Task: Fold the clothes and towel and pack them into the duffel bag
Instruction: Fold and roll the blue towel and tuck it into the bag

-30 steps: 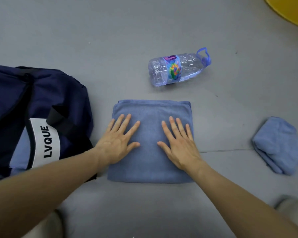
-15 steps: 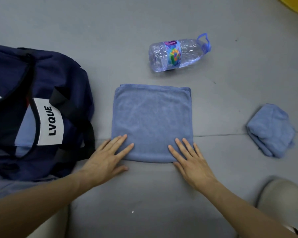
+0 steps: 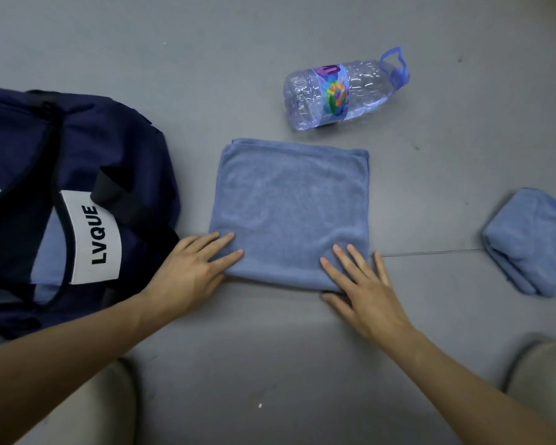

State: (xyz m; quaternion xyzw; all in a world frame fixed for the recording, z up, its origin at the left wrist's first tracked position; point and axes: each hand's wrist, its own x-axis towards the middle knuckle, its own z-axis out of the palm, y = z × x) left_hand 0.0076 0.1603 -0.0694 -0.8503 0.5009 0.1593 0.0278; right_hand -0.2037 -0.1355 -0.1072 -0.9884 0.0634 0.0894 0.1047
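Observation:
A blue towel, folded into a flat square, lies on the grey floor in the middle of the view. My left hand rests flat at its near left corner, fingers straight on the cloth. My right hand lies flat at its near right corner, fingertips on the towel, thumb on the floor under the edge. The navy duffel bag with a white LVQUE label stands open at the left; light blue cloth shows inside it. A second folded blue cloth sits at the right edge.
A clear plastic water bottle with a colourful label and blue handle lies on its side beyond the towel. My knees in beige trousers show at the bottom left and right. Grey floor stretches in front of me.
Both hands slid from the middle of the towel back to its near edge and then outward to the two near corners. The towel has stayed in place.

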